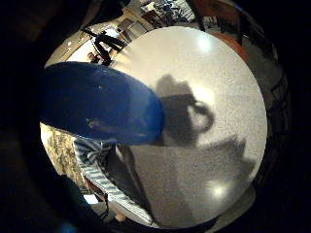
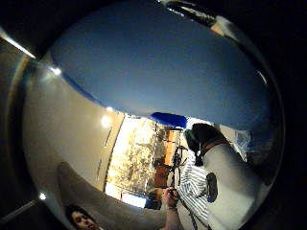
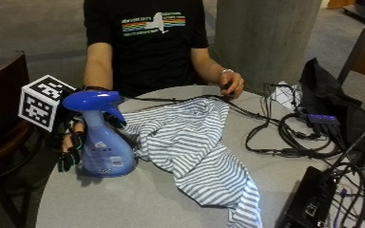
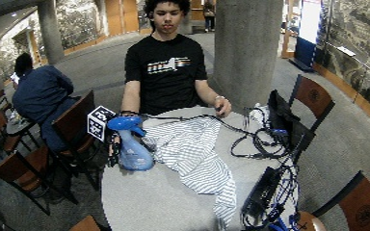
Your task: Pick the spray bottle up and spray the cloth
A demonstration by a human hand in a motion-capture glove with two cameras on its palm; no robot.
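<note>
Our gloved right hand rests straight-fingered behind the spray bottle at the table's edge, gripping nothing; lifting and spraying the striped cloth remain

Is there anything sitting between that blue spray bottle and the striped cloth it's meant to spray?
Nothing visible does. The spray bottle stands upright on the table with the striped cloth spread right beside it, on the side its nozzle faces. The gloved right hand is on the bottle's other side.
</note>
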